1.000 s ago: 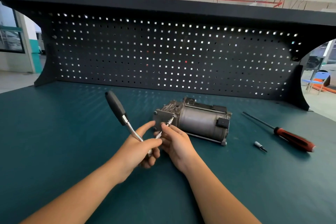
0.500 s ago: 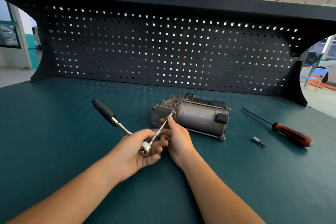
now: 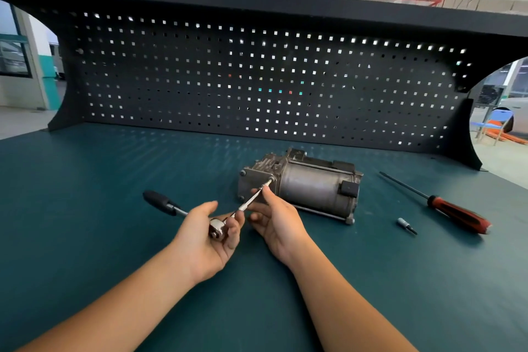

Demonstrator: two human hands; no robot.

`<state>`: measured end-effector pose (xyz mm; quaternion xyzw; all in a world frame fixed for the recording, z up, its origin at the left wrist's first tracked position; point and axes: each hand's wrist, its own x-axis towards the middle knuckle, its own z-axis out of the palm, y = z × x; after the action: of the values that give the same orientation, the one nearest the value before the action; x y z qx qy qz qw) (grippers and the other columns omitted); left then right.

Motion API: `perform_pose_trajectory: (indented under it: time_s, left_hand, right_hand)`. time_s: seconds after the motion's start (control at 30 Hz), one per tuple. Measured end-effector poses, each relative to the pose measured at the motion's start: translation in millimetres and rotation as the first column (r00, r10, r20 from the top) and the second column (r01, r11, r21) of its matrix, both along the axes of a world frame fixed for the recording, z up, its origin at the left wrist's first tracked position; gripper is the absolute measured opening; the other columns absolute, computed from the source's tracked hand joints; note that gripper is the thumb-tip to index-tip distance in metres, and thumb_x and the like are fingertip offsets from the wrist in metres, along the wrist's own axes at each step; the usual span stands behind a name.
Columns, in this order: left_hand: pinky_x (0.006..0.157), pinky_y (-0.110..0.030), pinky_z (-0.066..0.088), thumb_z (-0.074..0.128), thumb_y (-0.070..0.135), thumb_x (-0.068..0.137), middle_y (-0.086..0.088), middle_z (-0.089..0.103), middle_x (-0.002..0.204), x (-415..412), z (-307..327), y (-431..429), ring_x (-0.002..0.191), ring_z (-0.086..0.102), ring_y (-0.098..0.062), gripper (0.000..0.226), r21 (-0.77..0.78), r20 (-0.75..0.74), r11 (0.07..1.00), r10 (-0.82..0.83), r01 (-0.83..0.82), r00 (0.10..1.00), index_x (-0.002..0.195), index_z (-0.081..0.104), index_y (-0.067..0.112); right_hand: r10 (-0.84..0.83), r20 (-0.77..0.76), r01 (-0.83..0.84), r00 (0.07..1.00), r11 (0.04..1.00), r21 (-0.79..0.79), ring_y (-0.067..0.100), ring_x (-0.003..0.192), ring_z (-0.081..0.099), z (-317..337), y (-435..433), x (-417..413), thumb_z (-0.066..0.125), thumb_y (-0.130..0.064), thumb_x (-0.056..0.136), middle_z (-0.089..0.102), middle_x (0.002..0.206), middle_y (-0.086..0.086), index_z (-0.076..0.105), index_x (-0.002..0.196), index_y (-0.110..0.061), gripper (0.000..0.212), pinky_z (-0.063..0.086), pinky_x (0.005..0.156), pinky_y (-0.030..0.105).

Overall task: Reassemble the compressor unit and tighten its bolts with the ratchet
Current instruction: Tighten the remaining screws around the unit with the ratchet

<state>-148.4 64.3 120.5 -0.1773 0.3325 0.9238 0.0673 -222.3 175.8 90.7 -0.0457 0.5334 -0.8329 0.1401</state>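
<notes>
The grey metal compressor unit (image 3: 303,184) lies on its side on the green bench top. A ratchet (image 3: 218,228) with a black handle pointing left carries a thin extension bar whose tip sits on a bolt (image 3: 270,180) at the upper right corner of the compressor's end plate. My left hand (image 3: 205,240) grips the ratchet head, fingers curled round it. My right hand (image 3: 274,218) pinches the extension bar near its tip, just in front of the end plate. Another bolt head shows at the plate's upper left corner.
A red-and-black screwdriver (image 3: 454,210) lies to the right of the compressor, with a small loose bit (image 3: 405,225) in front of it. A black pegboard (image 3: 257,80) closes off the back of the bench (image 3: 85,208). Open floor and a blue chair lie beyond the right edge.
The ratchet handle has swung down and to the left, from pointing up to lying nearly level. My right hand has stayed on the extension bar at the bolt.
</notes>
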Motion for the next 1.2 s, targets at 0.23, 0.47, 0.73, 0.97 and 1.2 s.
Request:
perform_pose_trajectory:
  time_s: [0.23, 0.47, 0.73, 0.97, 1.2]
  left_hand:
    - [0.032, -0.013, 0.04, 0.056, 0.017, 0.088, -0.006, 0.057, 0.052, 0, -2, 5, 0.03, 0.043, -0.005, 0.021, -0.225, -0.037, 0.972, -0.078, 0.068, 0.996, 0.073, 0.06, 0.003]
    - [0.044, -0.021, 0.052, 0.05, -0.005, 0.087, -0.016, 0.072, 0.085, 6, -7, 11, 0.047, 0.059, -0.013, 0.036, -0.416, -0.177, 0.898, -0.232, 0.141, 0.956, 0.108, 0.064, 0.021]
    - [0.046, -0.021, 0.052, 0.036, -0.017, 0.085, -0.018, 0.072, 0.096, 6, -3, 15, 0.051, 0.061, -0.012, 0.052, -0.349, -0.281, 0.935, -0.17, 0.064, 0.944, 0.104, 0.067, 0.021]
    - [0.05, -0.024, 0.056, 0.033, -0.022, 0.082, -0.015, 0.073, 0.096, 4, -3, 20, 0.068, 0.071, -0.019, 0.051, -0.358, -0.311, 0.934, -0.137, 0.018, 0.94, 0.101, 0.068, 0.01]
    - [0.075, -0.034, 0.051, 0.032, -0.025, 0.079, -0.007, 0.073, 0.098, 2, -6, 24, 0.089, 0.07, -0.014, 0.051, -0.371, -0.328, 0.928, -0.095, -0.036, 0.94, 0.1, 0.067, 0.006]
  right_hand:
    - [-0.018, 0.008, 0.018, 1.0, 0.999, -0.037, 0.012, 0.054, 0.059, -3, 0, -3, 0.052, -0.03, 0.094, 0.065, 0.063, 0.002, 0.066, 0.089, -0.011, 0.024, 0.048, 0.068, 0.027]
    - [-0.015, 0.008, 0.016, 1.0, 0.998, -0.058, 0.014, 0.055, 0.057, 3, 3, 5, 0.052, -0.03, 0.094, 0.065, 0.069, 0.005, 0.064, 0.09, -0.008, 0.025, 0.046, 0.048, 0.023]
    - [0.024, -0.004, -0.024, 1.0, 0.997, -0.072, 0.01, 0.045, 0.057, 4, 4, 6, 0.049, -0.029, 0.096, 0.064, 0.057, -0.001, 0.06, 0.093, -0.003, 0.028, 0.045, 0.044, 0.021]
    - [0.071, 0.053, -0.063, 0.996, 0.987, -0.145, 0.014, 0.067, 0.067, 7, 5, 5, 0.05, -0.027, 0.095, 0.072, 0.077, 0.005, 0.061, 0.094, -0.005, 0.025, 0.054, 0.064, 0.027]
    - [0.015, 0.106, 0.0, 0.994, 0.99, -0.138, 0.012, 0.06, 0.062, 13, -1, 7, 0.048, -0.027, 0.096, 0.064, 0.056, -0.003, 0.063, 0.091, -0.01, 0.023, 0.05, 0.059, 0.024]
